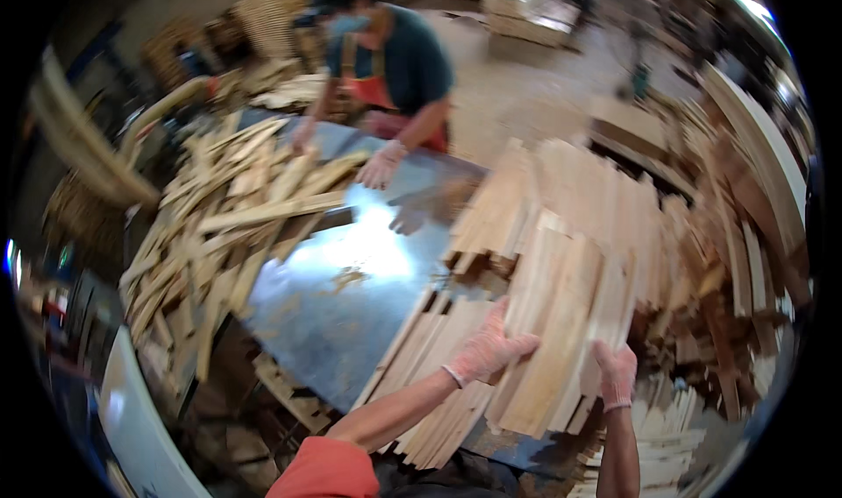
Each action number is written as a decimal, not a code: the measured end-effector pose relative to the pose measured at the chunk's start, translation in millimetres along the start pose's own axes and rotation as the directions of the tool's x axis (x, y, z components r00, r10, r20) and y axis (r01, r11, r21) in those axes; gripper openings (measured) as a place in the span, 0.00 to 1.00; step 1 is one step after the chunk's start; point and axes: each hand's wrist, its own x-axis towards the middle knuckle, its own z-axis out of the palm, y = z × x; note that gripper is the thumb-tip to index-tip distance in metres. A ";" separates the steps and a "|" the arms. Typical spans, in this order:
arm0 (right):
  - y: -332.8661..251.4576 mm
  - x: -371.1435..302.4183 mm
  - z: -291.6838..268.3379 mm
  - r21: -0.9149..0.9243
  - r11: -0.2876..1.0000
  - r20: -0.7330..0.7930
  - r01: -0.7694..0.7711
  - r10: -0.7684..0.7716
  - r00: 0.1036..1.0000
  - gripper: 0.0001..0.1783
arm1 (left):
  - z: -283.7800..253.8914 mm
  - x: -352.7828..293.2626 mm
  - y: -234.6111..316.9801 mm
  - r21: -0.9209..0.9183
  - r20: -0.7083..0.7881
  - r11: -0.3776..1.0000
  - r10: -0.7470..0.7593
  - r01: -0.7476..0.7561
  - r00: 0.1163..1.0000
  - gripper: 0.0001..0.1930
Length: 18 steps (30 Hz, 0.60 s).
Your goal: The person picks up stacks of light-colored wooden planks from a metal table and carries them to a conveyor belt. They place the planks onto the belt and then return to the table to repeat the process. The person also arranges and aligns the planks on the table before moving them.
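Note:
A stack of long, pale wooden boards (551, 340) lies between my two gloved hands, running away from me. My left hand (494, 349), in a pinkish glove, grips its left side, with the thumb pointing away from me and the fingers reaching over the wood. On the opposite side my right hand (617, 373) is closed against the right edge, its fingers partly hidden. More flat boards (438, 331) lie under and beside my left forearm. Beyond my hands, further boards (495, 204) are piled on the table.
A shiny metal table (329, 292) bears sawdust and a heap of narrow offcuts (224, 200) at left. Across it a masked co-worker (386, 68) in a red apron reaches over the surface. Stacked timber (693, 252) stands at right, and slats (653, 445) lie lower right.

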 end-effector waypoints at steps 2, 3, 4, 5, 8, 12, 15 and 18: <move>-6.7 -35.5 25.2 0.080 0.996 0.041 0.046 -0.049 0.998 0.21 | -39.4 -51.3 -2.1 -0.046 -0.067 0.998 0.050 -0.053 0.997 0.54; -8.0 -51.3 36.0 0.036 0.998 0.041 0.047 -0.049 0.998 0.21 | -54.7 -76.5 -5.6 -0.086 -0.083 0.992 0.082 -0.089 0.993 0.55; -11.6 -74.0 46.4 -0.013 0.999 0.020 0.042 -0.042 0.999 0.21 | -67.6 -103.1 -11.5 -0.128 -0.078 0.984 0.116 -0.125 0.990 0.56; -22.7 -104.4 70.6 -0.025 0.996 0.060 0.087 -0.086 0.995 0.21 | -89.0 -142.8 -21.7 -0.170 -0.098 0.971 0.152 -0.167 0.984 0.56; -74.9 -178.5 116.7 -0.174 0.952 0.176 0.251 -0.220 0.959 0.21 | -129.7 -237.7 -27.5 -0.116 -0.250 0.978 0.139 -0.172 0.958 0.42; -143.6 -291.1 191.9 -0.496 0.826 0.322 0.266 -0.109 0.941 0.26 | -200.4 -359.8 -73.6 -0.231 -0.348 0.967 0.020 -0.106 0.937 0.21; -148.4 -344.8 235.6 -0.516 0.805 0.449 0.294 -0.038 0.893 0.35 | -229.1 -443.7 -95.0 -0.410 -0.478 0.884 0.002 -0.225 0.878 0.27; -129.0 -394.9 272.0 -0.445 0.815 0.539 0.373 -0.089 0.838 0.43 | -240.9 -510.5 -123.6 -0.451 -0.594 0.829 -0.001 -0.331 0.805 0.29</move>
